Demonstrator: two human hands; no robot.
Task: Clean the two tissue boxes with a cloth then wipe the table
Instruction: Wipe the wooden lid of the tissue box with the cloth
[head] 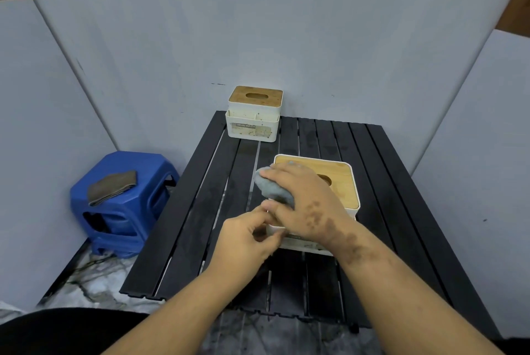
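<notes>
I was on box one: right hand (298, 199) clutched the grey cloth (272, 188) against the near tissue box (341, 182) left side, left hand (246, 237) pinching its front corner. Far tissue box (253, 113) behind it looked dirty, probably next; table (200, 211) last.

Dim flat light, soft shadows, wide-angle bending at edges, slight blur

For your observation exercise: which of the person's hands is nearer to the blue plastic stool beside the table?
Left. The left hand grips the near tissue box's left front corner, on the blue plastic stool's side; the right hand is further right, over the box.
</notes>
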